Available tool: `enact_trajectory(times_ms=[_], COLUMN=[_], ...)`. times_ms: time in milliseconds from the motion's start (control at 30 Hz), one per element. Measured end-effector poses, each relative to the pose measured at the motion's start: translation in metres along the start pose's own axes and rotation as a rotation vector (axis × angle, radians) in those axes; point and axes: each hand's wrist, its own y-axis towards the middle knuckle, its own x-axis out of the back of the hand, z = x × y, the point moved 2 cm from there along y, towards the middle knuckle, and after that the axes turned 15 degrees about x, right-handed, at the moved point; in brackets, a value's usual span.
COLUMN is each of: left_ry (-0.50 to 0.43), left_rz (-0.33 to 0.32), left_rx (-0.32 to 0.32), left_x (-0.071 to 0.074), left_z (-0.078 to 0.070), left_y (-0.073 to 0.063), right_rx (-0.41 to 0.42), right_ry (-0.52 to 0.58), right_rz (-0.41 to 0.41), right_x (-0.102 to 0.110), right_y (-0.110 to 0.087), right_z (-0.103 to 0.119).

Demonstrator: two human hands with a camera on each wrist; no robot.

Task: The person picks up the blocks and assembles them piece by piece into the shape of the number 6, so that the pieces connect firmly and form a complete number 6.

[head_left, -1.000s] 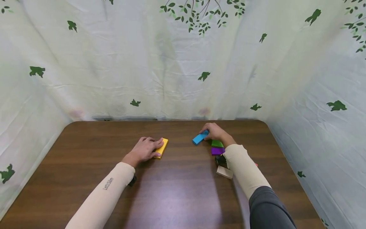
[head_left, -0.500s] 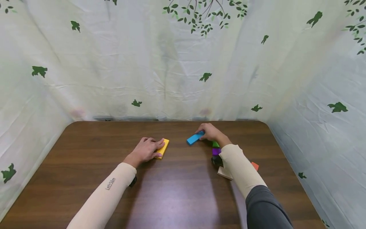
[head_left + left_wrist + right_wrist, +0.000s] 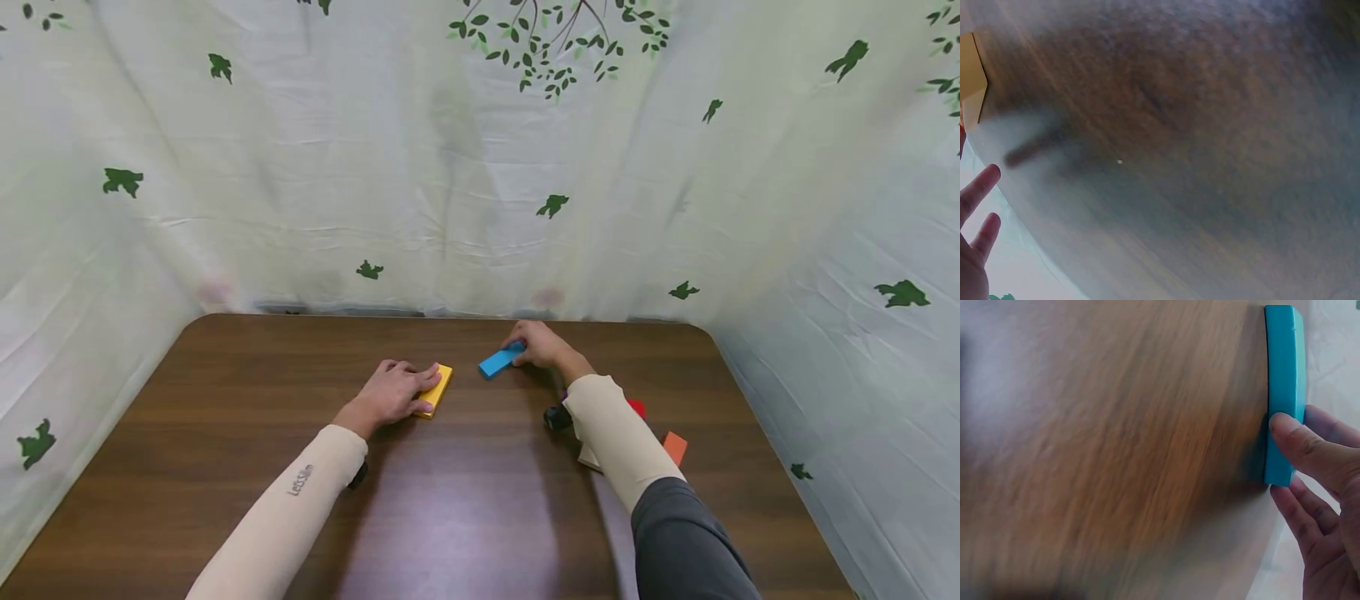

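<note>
Nearest, on the right of the tabletop [image 3: 457,517], lie a pale block [image 3: 589,458] and an orange block [image 3: 675,447] on either side of the right sleeve [image 3: 611,425], which partly hides the pale one and a red block [image 3: 637,408] farther off. Beyond, left of centre, the left hand [image 3: 390,393] is spread, thumb and forefinger resting on a yellow block [image 3: 437,393]; slightly farther and to the right, the right hand [image 3: 546,345] pinches one end of a blue block [image 3: 499,362], before a leaf-patterned curtain [image 3: 442,167].
</note>
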Motion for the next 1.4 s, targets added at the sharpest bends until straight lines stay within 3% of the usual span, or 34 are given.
enact_trajectory(times_ms=[633, 1167, 1400], left_ry=[-0.018, -0.014, -0.012], left_rz=[0.056, 0.047, 0.082], left_rx=[0.045, 0.055, 0.071], left_x=[0.002, 0.001, 0.003], left_z=[-0.001, 0.0, 0.0], left_y=[0.0, -0.001, 0.0], right_rx=[0.02, -0.011, -0.02], right_ry=[-0.042, -0.102, -0.125], right_rz=[0.083, 0.114, 0.13], right_x=[-0.003, -0.007, -0.01], right_y=[0.03, 0.052, 0.061], right_z=[0.007, 0.016, 0.017])
